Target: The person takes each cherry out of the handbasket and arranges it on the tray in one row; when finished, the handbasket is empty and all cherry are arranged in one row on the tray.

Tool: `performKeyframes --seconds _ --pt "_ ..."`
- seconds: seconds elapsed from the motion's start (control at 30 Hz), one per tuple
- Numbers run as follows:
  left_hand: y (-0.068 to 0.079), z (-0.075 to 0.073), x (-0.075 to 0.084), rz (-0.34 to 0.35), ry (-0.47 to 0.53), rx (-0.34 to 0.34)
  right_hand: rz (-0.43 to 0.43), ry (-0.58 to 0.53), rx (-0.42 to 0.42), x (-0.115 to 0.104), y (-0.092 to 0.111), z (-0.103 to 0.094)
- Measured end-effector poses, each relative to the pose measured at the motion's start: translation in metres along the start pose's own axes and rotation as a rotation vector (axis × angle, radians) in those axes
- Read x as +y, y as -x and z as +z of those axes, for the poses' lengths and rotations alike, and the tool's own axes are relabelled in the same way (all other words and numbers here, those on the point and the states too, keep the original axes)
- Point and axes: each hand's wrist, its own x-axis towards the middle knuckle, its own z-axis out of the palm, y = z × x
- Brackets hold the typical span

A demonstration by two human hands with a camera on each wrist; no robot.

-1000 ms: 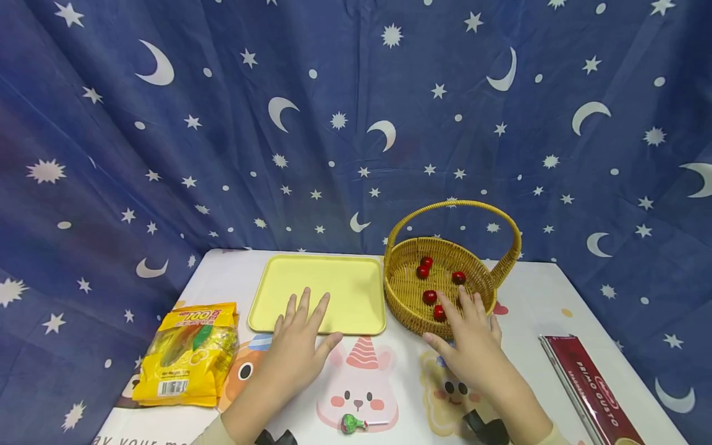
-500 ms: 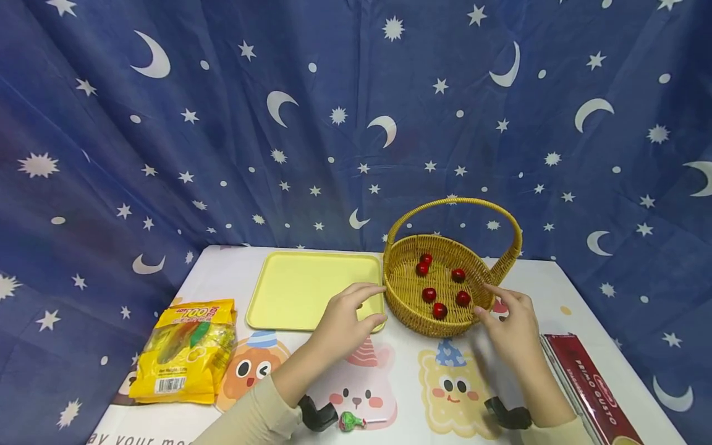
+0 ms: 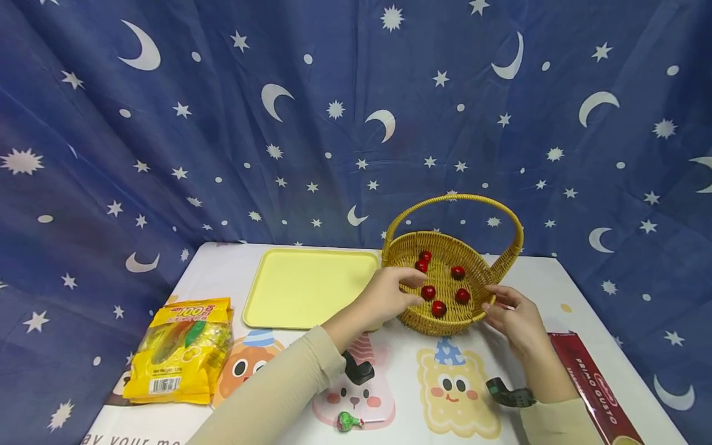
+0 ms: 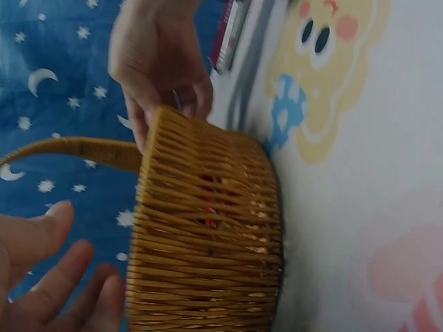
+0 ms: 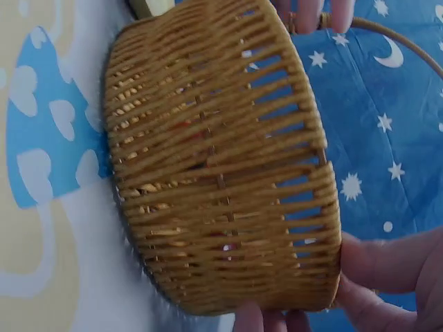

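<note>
A wicker basket (image 3: 428, 321) with a tall arched handle stands on the table and holds several red cherries (image 3: 439, 308). My right hand (image 3: 517, 318) grips its right rim; in the right wrist view the thumb (image 5: 377, 263) lies at the rim and fingertips (image 5: 249, 318) show lower on the wall. Over the basket's left front side is my left hand (image 3: 392, 293), thumb and fingers apart with nothing between them. The left wrist view has the left hand (image 4: 62, 277) beside the rim, apart from the woven wall (image 4: 208, 242).
Left of the basket lies a yellow tray (image 3: 306, 290). A yellow candy bag (image 3: 180, 352) is at the table's left, and a green-wrapped lollipop (image 3: 347, 421) near the front. A red Primo Gusto package (image 3: 595, 383) lies at the right. A blue curtain (image 3: 311, 123) hangs behind.
Both hands were spread open above the table and basket. The right hand moved right and took the basket's rim; the left hand moved right, from before the tray to the basket's left side.
</note>
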Motion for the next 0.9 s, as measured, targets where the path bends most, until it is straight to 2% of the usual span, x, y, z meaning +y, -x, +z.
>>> performKeyframes --seconds 0.2,0.4,0.67,0.77,0.9 --pt "-0.029 0.012 -0.005 -0.025 -0.093 -0.104 -0.003 -0.087 -0.062 0.000 -0.002 -0.004" --pt "-0.051 0.028 -0.002 -0.039 -0.205 -0.187 -0.007 -0.113 -0.065 0.000 -0.002 -0.005" --pt "-0.060 0.052 0.000 -0.135 -0.574 -0.284 -0.004 -0.088 -0.061 0.003 -0.003 -0.006" --pt "-0.061 0.055 0.000 -0.143 -0.620 -0.330 -0.008 -0.083 -0.057 0.003 -0.004 -0.005" --pt "-0.062 0.056 -0.001 -0.132 -0.606 -0.367 -0.006 -0.091 -0.057 0.004 -0.004 -0.005"
